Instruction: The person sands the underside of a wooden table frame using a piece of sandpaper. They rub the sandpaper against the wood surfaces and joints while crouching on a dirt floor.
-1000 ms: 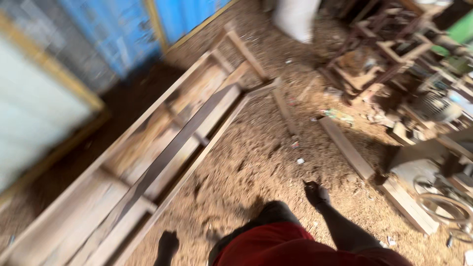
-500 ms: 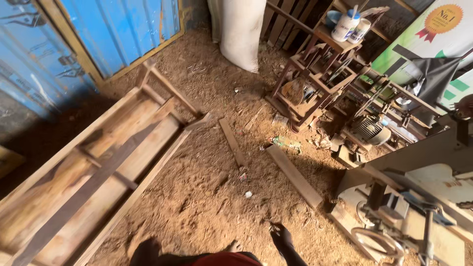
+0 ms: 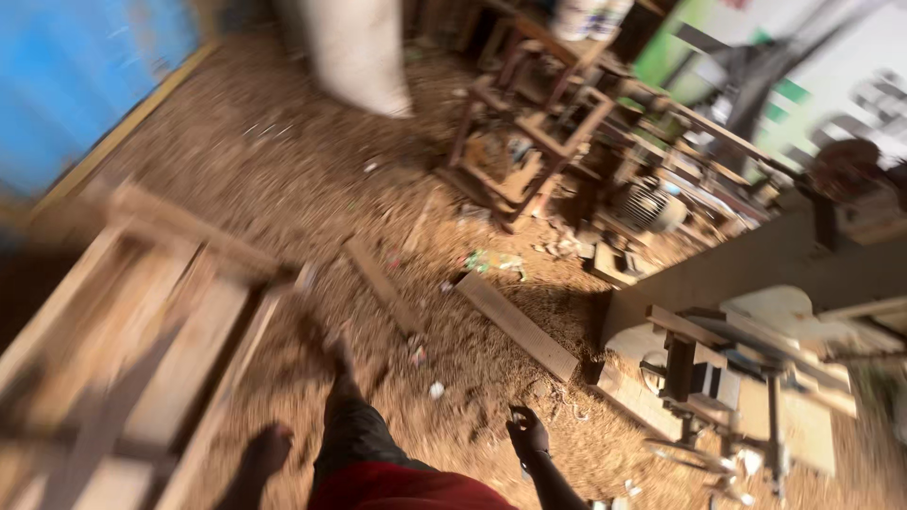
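Entry, workshop floor [image 3: 283, 179], sawdust-strewn, view blurred. Right hand [image 3: 527, 436]: hanging free near the bottom edge, holding nothing; fingers too blurred for me to tell curled or spread. Left hand [image 3: 267, 448]: low, empty as far as I see. Nearest item: loose plank [image 3: 518, 326] lying flat beside the saw machine [image 3: 727, 378], untouched. Wooden frame [image 3: 123, 321] at left edge.

You stand on a sawdust-strewn dirt floor [image 3: 283, 179]; a blue wall [image 3: 76, 85] rises at your left, a white sack [image 3: 354, 52] leans ahead, wooden stools [image 3: 515, 142] cluster beyond, and a woodworking machine [image 3: 737, 368] sits at your right in warm sunlight
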